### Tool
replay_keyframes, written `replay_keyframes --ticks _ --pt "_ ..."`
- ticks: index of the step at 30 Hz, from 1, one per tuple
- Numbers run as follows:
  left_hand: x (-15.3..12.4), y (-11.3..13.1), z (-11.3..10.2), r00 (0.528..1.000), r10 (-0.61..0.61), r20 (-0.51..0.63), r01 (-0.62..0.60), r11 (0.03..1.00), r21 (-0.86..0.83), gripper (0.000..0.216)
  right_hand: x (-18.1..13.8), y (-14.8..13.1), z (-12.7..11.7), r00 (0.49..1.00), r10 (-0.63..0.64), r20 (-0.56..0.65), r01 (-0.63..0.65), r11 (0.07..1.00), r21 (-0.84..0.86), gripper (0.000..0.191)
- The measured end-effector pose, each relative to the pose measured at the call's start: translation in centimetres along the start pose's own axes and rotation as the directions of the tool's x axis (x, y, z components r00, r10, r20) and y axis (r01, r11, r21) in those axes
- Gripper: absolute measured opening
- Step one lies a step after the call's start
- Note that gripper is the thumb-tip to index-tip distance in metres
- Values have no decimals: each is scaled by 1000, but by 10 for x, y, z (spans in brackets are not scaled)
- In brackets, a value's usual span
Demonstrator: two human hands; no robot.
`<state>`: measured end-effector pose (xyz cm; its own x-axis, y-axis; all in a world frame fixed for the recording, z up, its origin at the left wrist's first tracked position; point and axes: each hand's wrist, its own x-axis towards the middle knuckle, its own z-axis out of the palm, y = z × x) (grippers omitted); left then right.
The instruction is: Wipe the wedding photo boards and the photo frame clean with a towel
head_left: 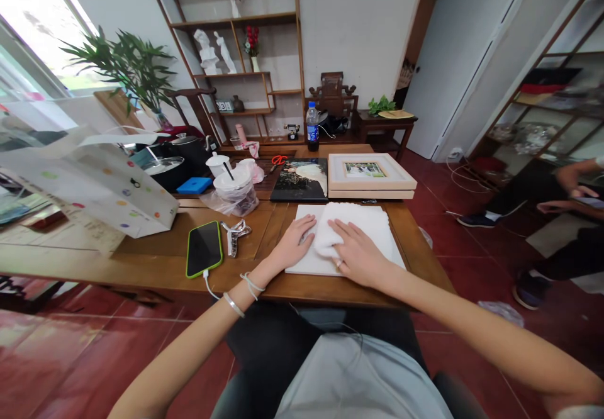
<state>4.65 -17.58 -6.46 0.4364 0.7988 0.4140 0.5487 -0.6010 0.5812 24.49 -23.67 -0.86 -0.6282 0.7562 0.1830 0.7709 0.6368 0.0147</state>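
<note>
On the wooden table in front of me lies a flat white board (302, 264). My left hand (296, 241) rests on its left part with fingers stretched out, holding nothing. My right hand (358, 250) has its fingers over a bunched white fluffy cloth (327, 230) and presses it against the board. Part of the cloth spreads toward the board's far right side, and the thumb side of the right hand is partly hidden. Just beyond the board are a dark photo panel (302, 180) and a pale wooden picture frame (372, 186).
Left of the board are a phone (204, 249) on a charging cable and a silver clip-like object (234, 236). Farther off stand a lidded cup (234, 186), a blue box (194, 185), a paper bag (127, 186) and a bottle (312, 126). Orange-handled scissors (278, 162) lie behind. Another person sits at right.
</note>
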Motion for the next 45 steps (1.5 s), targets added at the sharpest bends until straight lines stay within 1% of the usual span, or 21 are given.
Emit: replay_keyframes --ticks 3,5,8,10,13,16,19,21,24,27,31,34,36,38,41,43,45 --pt "0 -2 0 1000 8 7 -8 1000 3 39 23 20 4 999 45 -4 -45 998 -50 30" --pt "0 -1 0 1000 8 12 -8 1000 6 39 36 28 6 998 61 -3 -61 994 -87 31" --pt "1 0 0 1000 0 6 0 1000 2 37 47 30 7 998 55 6 -53 988 -147 34" --pt "1 -1 0 1000 1 -1 -1 1000 -10 38 47 24 8 999 34 9 -31 980 -195 35" --pt "1 -2 1 1000 24 12 -24 999 -25 41 35 2 7 999 -34 31 41 970 -240 35" --pt "1 -2 1 1000 24 16 -23 999 -32 41 13 -26 3 993 -108 53 117 967 -228 31" --pt "1 0 -1 1000 26 1 -26 999 -24 38 -13 -47 -5 983 -179 50 184 975 -125 29" --pt "1 1 -2 999 37 12 -37 999 -12 38 -26 -52 -10 978 -208 28 209 977 -39 27" --pt "1 2 -2 999 26 29 -26 1000 4 38 -32 -42 -16 983 -184 12 183 980 75 25" --pt "1 2 -1 1000 5 26 -6 1000 15 39 -22 -19 -16 993 -115 16 112 985 129 26" --pt "1 5 -1 999 -42 19 43 999 -14 39 3 13 -6 1000 -16 -18 18 996 87 31" --pt "1 8 -3 997 -71 -7 70 994 -79 44 22 22 3 998 56 -18 -55 998 28 37" --pt "1 10 -5 997 -73 -37 68 991 -119 48 32 18 8 996 94 -2 -94 995 -26 38" --pt "1 11 -6 994 -86 -68 75 986 -148 50 36 5 11 996 84 14 -83 994 -74 34" --pt "0 12 -8 989 -112 -96 94 980 -178 52 31 -20 10 999 -32 17 33 995 -92 30" --pt "-1 13 -9 988 -117 -99 97 977 -189 53 19 -35 7 993 -120 8 120 990 -68 30" --pt "-1 15 -9 988 -120 -93 101 977 -189 53 3 -45 0 981 -192 10 192 981 -22 29"
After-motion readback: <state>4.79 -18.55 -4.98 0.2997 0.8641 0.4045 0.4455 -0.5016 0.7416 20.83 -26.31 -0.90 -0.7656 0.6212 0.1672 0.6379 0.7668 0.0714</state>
